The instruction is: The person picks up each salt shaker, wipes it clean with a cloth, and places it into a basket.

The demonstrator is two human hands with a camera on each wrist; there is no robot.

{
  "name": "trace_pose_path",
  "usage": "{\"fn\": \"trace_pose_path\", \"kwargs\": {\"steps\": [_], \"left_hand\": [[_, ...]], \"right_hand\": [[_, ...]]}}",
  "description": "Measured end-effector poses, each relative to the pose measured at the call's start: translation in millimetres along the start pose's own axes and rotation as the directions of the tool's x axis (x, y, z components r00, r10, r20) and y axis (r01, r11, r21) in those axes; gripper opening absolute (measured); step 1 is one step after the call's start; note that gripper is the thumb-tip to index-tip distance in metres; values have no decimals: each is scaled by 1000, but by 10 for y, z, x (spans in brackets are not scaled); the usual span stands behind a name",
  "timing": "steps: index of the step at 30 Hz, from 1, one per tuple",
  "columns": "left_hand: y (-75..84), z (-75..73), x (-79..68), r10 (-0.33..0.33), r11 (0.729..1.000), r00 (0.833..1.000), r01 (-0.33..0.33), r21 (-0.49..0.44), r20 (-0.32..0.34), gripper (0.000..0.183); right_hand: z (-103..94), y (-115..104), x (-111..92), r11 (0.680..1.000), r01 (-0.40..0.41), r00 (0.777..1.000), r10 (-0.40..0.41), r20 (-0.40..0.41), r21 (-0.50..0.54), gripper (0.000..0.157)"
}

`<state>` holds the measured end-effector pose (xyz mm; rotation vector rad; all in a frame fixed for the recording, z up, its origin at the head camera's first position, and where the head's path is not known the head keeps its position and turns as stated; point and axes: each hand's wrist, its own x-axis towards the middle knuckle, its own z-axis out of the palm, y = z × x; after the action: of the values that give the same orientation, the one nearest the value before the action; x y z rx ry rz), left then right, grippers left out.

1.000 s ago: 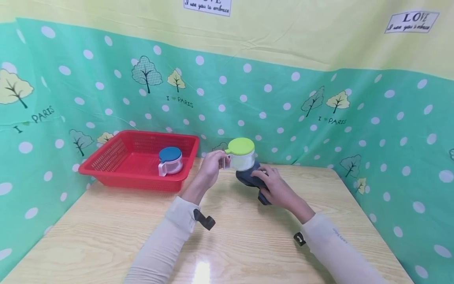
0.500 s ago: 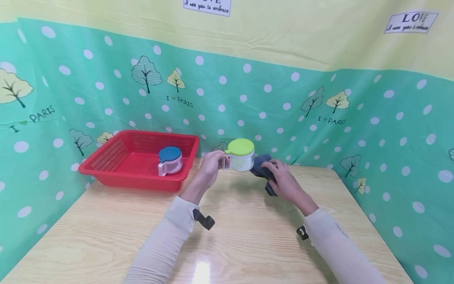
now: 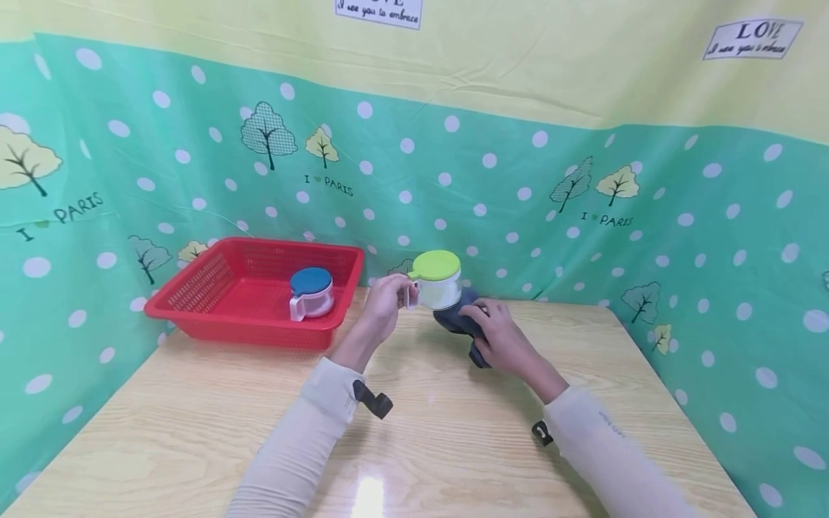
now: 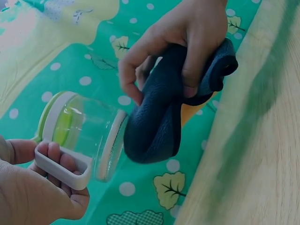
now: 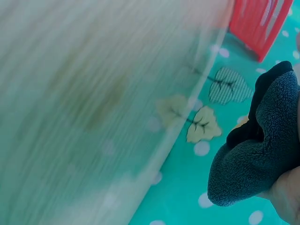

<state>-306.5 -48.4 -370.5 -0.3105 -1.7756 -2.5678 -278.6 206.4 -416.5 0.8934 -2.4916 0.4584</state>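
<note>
Left hand [image 3: 385, 298]: grip curled snug on white plastic handle [image 4: 79, 182] of clear round jar with lime-green lid [image 3: 437, 266], held upright above tabletop, likely to leave the body free. Right hand [image 3: 504, 339]: grip pinching bunched dark navy fluffy cloth [image 4: 154, 117] at jar's base, probably for wiping; exact contact unclear. Similar blue-lidded jar [image 3: 312, 282] sits in red perforated plastic basket [image 3: 239, 316], likely kept contained there. Surface: pale wood-grain tabletop [image 3: 421, 446]. Room: green-and-yellow printed fabric curtain [image 3: 518, 155] hangs behind and at both sides.
</note>
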Motion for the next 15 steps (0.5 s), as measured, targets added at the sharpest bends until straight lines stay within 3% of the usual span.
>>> {"fn": "trace_pose_path", "kwargs": {"steps": [7, 15], "left_hand": [[6, -16, 5, 9, 1000, 1000, -9, -16, -16, 25], [43, -33, 6, 12, 1000, 1000, -13, -16, -10, 25]], "right_hand": [[31, -190, 27, 998, 59, 997, -59, 42, -12, 58], [-44, -172, 59, 1000, 8, 999, -8, 34, -7, 58]]}}
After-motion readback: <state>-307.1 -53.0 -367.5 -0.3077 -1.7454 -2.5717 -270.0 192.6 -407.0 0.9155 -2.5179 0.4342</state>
